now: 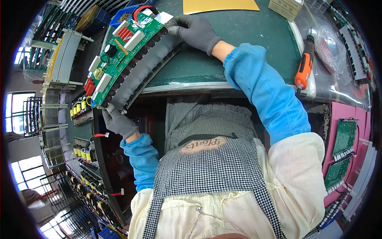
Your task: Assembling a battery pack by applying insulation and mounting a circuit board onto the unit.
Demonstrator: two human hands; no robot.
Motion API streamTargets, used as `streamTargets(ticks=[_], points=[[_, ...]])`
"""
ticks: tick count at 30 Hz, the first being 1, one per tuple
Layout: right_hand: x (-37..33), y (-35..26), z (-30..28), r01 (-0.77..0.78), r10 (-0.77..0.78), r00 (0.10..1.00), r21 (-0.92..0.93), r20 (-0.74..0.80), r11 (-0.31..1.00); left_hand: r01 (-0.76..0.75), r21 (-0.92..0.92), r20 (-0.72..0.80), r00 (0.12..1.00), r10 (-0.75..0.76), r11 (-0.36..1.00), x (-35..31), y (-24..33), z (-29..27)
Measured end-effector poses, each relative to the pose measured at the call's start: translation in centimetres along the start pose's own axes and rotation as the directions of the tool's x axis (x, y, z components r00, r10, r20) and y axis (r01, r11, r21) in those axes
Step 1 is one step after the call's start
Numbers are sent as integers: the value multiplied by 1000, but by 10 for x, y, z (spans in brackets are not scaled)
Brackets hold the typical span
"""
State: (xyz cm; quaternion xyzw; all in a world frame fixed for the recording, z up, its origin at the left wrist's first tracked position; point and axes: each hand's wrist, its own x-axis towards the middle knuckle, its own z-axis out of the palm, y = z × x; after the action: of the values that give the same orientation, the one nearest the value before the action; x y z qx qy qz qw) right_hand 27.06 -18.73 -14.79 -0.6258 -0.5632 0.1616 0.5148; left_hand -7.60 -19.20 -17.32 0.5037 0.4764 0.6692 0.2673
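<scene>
A long green circuit board (126, 59) with a grey metal heat sink (145, 69) along one side slants over the left edge of the green table. White blocks, red parts and red wires sit on the board. My left hand (119, 121), in a grey glove, closes on the near lower end of this assembly. At its far upper end my right hand (197, 34), gloved alike, grips the corner with thumb and fingers. Part of the assembly juts past the table's edge. The left fingertips are partly hidden under its end.
On the right lie an orange electric screwdriver (305, 65) and a clear plastic bag (330, 51). A yellow sheet (221, 4) and a small carton (285, 8) are at the back. Beside the board stands a blue bin (122, 16). Racks with boards line the left; pink panels (337, 113) stand right.
</scene>
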Motion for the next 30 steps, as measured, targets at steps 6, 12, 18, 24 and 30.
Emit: streamTargets(ticks=[6, 12, 18, 24, 30], points=[[4, 6, -6, 32, -32, 999, -20, -21, 999, 32, 30, -18, 999, -31, 999, 1, -1, 8], [1, -2, 4, 59, -53, 996, 88, -73, 994, 57, 286, -9, 998, -56, 957, -6, 16, -8], [11, 4, -18, -54, 46, 998, 182, 50, 982, 9, 117, 243, 969, -38, 993, -39, 36, -18], [24, -1, -32, -84, 83, 984, -1, 157, 996, -278, 162, 569, 810, 141, 947, -89, 74, -19], [33, 26, -58, -144, 142, 989, -45, -49, 989, -657, 56, 790, 490, 369, 752, -98, 65, -3]])
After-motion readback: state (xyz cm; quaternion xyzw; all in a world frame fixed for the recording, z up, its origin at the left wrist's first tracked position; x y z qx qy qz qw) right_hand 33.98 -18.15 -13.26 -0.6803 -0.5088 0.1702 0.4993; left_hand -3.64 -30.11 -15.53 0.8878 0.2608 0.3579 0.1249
